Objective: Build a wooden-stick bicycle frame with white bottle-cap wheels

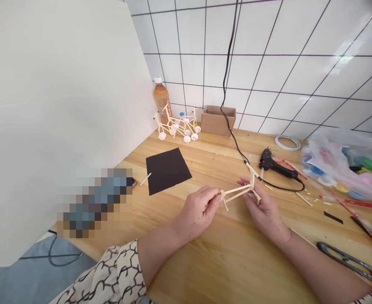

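Between my hands, above the wooden table (pixel 236 257), is a small frame of glued wooden sticks (pixel 238 192). My left hand (pixel 200 210) pinches the frame's left end between thumb and fingers. At the other end, my right hand (pixel 262 209) has its thumb and fingers around the joint where an upright stick rises with a crosspiece on top. A black glue gun (pixel 277 165) lies just beyond my right hand. Farther back stand several finished-looking small stick bicycles (pixel 176 126) with pale round wheels.
A black square sheet (pixel 168 171) lies left of centre, with a loose stick (pixel 146 179) at its edge. Behind are a drink bottle (pixel 162 97) and a cardboard box (pixel 218 120). On the right are a tape roll (pixel 287 142), plastic bag (pixel 347 164), scissors (pixel 347 259) and a hanging black cord (pixel 227 76).
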{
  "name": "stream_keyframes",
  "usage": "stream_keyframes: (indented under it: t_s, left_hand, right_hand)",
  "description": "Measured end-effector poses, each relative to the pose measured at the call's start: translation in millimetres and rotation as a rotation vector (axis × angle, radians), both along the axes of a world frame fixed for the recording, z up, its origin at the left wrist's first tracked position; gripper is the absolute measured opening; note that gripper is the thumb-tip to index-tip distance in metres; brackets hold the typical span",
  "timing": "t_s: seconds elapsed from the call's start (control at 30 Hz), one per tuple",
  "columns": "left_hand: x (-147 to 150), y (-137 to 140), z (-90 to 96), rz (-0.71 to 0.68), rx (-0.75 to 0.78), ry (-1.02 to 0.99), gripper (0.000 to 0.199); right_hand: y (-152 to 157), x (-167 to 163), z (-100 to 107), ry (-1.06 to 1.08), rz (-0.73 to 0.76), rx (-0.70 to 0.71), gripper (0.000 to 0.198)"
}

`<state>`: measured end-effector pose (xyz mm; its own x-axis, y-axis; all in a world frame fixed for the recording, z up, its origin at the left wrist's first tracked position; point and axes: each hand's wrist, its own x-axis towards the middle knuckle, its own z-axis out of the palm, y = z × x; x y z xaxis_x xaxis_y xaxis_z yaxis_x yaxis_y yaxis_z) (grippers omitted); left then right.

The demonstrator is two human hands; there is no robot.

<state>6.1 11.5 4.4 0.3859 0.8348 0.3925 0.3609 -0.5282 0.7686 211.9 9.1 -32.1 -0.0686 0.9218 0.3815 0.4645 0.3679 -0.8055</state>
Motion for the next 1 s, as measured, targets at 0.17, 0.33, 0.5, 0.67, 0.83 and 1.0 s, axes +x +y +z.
stream_keyframes:
  t_s: [0.17,0.33,0.5,0.67,0.83,1.0]
  left_hand:
    - [0.2,0.3,-1.4,0.002,0.002,-0.001,0.023]
    - [0.1,0.2,-2.1,0.003,-0.003,-0.006,0.022]
    - [-0.3,-0.1,-0.7,-0.002,-0.007,-0.010,0.021]
    - [-0.4,0.0,0.2,-0.013,-0.011,-0.005,0.021]
    - [-0.2,0.1,-0.1,-0.008,-0.009,-0.006,0.020]
    - [0.1,0.1,-0.1,-0.011,-0.010,-0.007,0.021]
  right_hand:
    - [0.2,0.0,0.2,0.005,0.013,-0.010,0.032]
    - [-0.2,-0.5,0.5,0.014,0.009,-0.013,0.032]
    - [-0.2,-0.3,0.5,0.009,0.008,-0.016,0.032]
    - [0.2,0.4,-0.5,0.001,0.012,-0.012,0.032]
    - [-0.1,0.2,0.0,-0.007,0.002,-0.003,0.031]
    - [0.0,-0.1,-0.6,-0.004,0.002,0.004,0.031]
